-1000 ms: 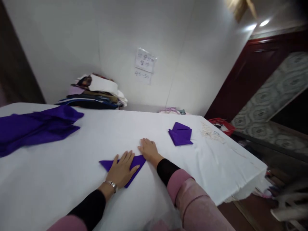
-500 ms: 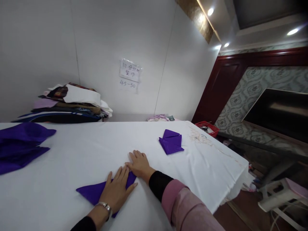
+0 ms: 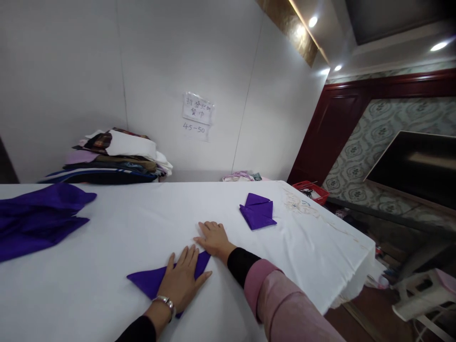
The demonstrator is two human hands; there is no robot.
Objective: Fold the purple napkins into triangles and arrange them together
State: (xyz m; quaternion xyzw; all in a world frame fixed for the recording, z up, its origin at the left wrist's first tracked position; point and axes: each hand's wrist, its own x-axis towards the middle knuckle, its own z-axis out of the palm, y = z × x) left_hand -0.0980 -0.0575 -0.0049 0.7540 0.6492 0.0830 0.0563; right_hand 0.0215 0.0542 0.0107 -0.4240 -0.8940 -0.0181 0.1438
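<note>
Left hand: the left hand (image 3: 183, 280) is lying flat, fingers spread, pressing on the purple napkin (image 3: 153, 280) near the table's front.
Right hand: the right hand (image 3: 213, 239) is resting open-palmed, touching the napkin's right tip.
Beyond: a folded purple napkin (image 3: 258, 213) is sitting apart to the right; a purple cloth heap (image 3: 35, 218) is lying far left.
Edges: the white table (image 3: 320, 247) is dropping off at right.
Far: a clothes stack (image 3: 114, 156) is leaning against the wall.

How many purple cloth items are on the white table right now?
3: a folded purple napkin under the left hand, a finished folded napkin beyond the right hand, and a loose purple pile far left, which may hide more.
</note>
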